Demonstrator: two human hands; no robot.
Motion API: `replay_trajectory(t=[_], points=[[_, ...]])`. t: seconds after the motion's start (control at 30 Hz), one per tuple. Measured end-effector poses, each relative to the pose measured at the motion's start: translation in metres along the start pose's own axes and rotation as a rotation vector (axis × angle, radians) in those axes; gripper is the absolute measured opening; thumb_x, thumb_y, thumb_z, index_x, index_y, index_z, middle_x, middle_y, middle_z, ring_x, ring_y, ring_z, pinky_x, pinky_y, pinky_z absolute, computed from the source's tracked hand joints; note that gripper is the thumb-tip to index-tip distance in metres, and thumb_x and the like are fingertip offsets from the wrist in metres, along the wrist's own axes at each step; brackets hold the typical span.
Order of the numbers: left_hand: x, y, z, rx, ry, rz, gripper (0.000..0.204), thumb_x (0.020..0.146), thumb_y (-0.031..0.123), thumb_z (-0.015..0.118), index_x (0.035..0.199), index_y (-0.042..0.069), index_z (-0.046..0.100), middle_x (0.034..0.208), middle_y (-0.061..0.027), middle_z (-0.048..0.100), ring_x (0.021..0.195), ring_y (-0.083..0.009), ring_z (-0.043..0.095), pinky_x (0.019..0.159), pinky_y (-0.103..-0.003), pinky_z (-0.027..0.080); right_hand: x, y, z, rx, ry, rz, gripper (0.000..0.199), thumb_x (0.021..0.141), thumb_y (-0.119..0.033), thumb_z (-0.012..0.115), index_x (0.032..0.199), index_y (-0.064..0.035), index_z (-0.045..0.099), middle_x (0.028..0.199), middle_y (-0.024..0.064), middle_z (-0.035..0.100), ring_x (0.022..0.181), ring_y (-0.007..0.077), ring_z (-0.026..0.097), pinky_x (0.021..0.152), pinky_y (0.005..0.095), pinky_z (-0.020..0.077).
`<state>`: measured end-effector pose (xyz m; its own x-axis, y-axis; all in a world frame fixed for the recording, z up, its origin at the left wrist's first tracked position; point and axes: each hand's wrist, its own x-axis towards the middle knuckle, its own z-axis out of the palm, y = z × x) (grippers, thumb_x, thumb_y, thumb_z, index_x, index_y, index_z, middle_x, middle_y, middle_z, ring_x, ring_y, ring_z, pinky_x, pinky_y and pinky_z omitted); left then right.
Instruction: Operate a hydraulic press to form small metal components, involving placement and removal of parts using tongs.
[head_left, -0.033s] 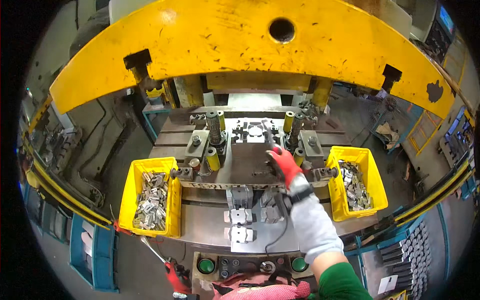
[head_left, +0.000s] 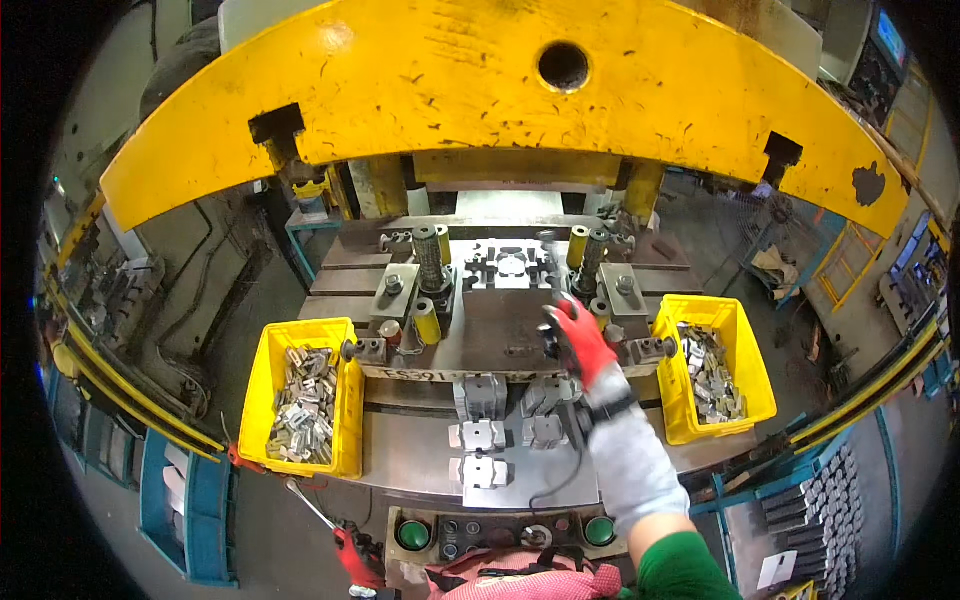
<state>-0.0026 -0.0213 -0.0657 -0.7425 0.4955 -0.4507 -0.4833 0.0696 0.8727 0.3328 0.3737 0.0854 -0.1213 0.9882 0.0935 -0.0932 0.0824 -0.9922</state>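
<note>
Lettering marks the metal block. The left hand clasps a rod. Whether the right hand grips anything is unclear.

A blue rack, left, and a fan, right, stand on grey floor.

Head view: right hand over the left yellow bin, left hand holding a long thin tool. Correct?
Wrong on one point: the head view shows the right hand over the right part of the dark plate. The left hand does hold a long thin tool.
</note>
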Motion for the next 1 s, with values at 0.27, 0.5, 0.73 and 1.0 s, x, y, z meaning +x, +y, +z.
replay_trajectory(t=[0.27,0.5,0.73,1.0], points=[[0.08,-0.131,-0.074,0.349,-0.215,-0.555,0.04,0.082,0.053,0.033,0.094,0.02,0.05,0.053,-0.0046,0.047,0.043,-0.0222,0.044,0.041,-0.04,0.039,-0.274,0.05,-0.153,-0.152,0.961,0.03,0.056,0.079,-0.014,0.052,0.126,0.0008,0.024,0.121,0.0147,0.035,0.108,0.0207,0.034,0.092,0.0312,0.0274],[0.121,-0.166,-0.078,1.719,-0.712,0.488,0.055,0.071,0.039,0.061,0.115,0.014,0.042,0.081,-0.0066,0.055,0.062,-0.0218,0.054,0.052,-0.037,0.043,-0.425,0.241,-0.194,-0.199,0.839,0.632,0.067,0.068,-0.025,0.065,0.12,-0.0017,0.03,0.107,0.0107,0.048,0.094,0.0223,0.046,0.08,0.0341,0.0381],[0.125,-0.155,-0.058,1.532,-0.329,-0.106,0.064,0.071,0.051,0.048,0.123,0.016,0.032,0.106,-0.0181,0.049,0.09,-0.0305,0.051,0.075,-0.038,0.041,-0.406,0.322,-0.174,-0.848,0.485,0.827,0.099,0.047,-0.033,0.077,0.123,0.0031,0.023,0.112,0.0194,0.046,0.103,0.0274,0.046,0.082,0.0329,0.0401],[0.136,-0.179,-0.065,1.047,-0.013,-0.189,0.088,0.053,0.036,0.074,0.115,-0.007,0.029,0.105,-0.0199,0.048,0.095,-0.0268,0.047,0.083,-0.035,0.037,-0.395,0.283,-0.15,-0.949,0.575,0.771,0.089,0.05,-0.03,0.076,0.115,0.0058,0.028,0.104,0.0204,0.052,0.097,0.031,0.05,0.08,0.0349,0.0414]])
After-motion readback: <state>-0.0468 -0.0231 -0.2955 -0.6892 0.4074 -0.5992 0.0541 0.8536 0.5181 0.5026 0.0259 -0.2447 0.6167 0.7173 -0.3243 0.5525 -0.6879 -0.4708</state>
